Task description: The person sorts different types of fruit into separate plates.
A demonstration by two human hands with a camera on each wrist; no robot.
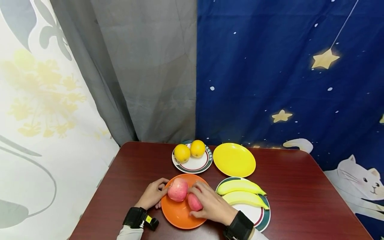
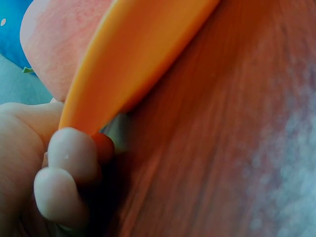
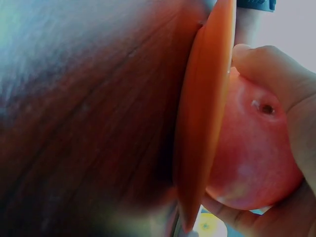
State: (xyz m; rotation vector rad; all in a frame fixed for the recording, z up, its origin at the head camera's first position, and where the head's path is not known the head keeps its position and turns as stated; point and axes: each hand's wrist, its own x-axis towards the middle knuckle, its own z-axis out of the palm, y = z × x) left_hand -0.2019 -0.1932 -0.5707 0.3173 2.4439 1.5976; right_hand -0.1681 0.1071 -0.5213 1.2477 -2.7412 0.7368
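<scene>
An orange plate [image 1: 177,216] lies near the front of the table with two apples on it. My left hand [image 1: 152,193] pinches the plate's left rim; in the left wrist view the curled fingers [image 2: 71,153] show at the edge of the orange plate [image 2: 133,54]. Next to that hand sits the left apple [image 1: 178,189]. My right hand [image 1: 211,203] grips the other apple [image 1: 195,202] over the plate's right half. In the right wrist view, thumb and fingers wrap around this apple [image 3: 252,148], close against the plate; its underside contact is hidden.
Behind are a white plate [image 1: 195,165] bearing two yellow-orange round fruits [image 1: 182,153] and a yellow plate [image 1: 234,160]. To the right, a white plate with a green rim [image 1: 265,221] holds two bananas [image 1: 241,186], close to my right wrist. Curtains [image 1: 156,66] hang behind the table [image 1: 300,193].
</scene>
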